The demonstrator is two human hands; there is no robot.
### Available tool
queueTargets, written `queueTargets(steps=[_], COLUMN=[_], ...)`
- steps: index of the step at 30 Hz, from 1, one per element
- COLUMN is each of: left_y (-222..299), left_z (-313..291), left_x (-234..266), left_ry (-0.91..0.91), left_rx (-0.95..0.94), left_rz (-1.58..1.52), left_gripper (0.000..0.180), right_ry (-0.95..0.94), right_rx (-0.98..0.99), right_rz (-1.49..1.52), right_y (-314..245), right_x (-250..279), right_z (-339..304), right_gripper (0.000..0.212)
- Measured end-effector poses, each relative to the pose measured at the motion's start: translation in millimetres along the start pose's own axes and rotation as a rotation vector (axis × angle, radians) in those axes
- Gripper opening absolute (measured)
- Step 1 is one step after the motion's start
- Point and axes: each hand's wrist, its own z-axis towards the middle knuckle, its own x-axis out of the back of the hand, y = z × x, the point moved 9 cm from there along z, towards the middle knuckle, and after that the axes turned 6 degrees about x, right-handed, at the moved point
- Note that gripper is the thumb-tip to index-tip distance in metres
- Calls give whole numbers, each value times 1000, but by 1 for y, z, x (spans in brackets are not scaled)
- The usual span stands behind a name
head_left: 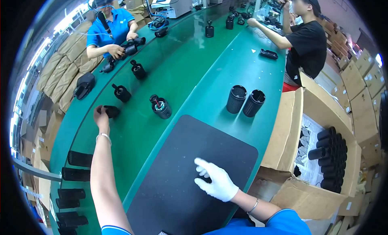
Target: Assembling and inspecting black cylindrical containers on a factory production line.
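Observation:
My left hand (100,115), bare with a bracelet at its wrist, reaches out over the green belt. Its fingers are closed on the end of a small black cylindrical part (112,111). In a white glove, my right hand (216,180) hovers over or rests on the black mat (194,142), fingers apart and nothing in them. Beyond my left hand stand a black cylinder with a looped top (122,93) and another like it (138,70). A third (162,109) shows wires and a round board inside. Two hollow black ribbed sleeves (236,99) stand beyond the mat.
Black cylinders (76,174) line the left edge. An open carton (289,134) at the right holds more black cylinders (333,154). One co-worker in blue (111,28) handles black parts across the belt; another in black (307,41) sits at the far right. A black case (84,85) lies far left.

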Motion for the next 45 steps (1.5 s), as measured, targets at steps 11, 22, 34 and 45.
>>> queueTargets(steps=[11,22,34,45], left_y=[160,124,63,87], left_z=[-264,-360,-378,-391], left_x=[41,56,42,58], left_ry=[-597,-707,-632,-823], left_rx=[-169,-178,-31,380], left_rz=[-132,-251,-32,-648], left_gripper=[16,52,102,80], right_ry=[424,259,74,-27], right_rx=[-318,204,20,64], right_rz=[-842,-567,-264,-124], right_y=[13,-50,-1,-49], right_x=[156,80,12,20], right_z=[99,26,4,-4], right_gripper=[49,48,90,69])
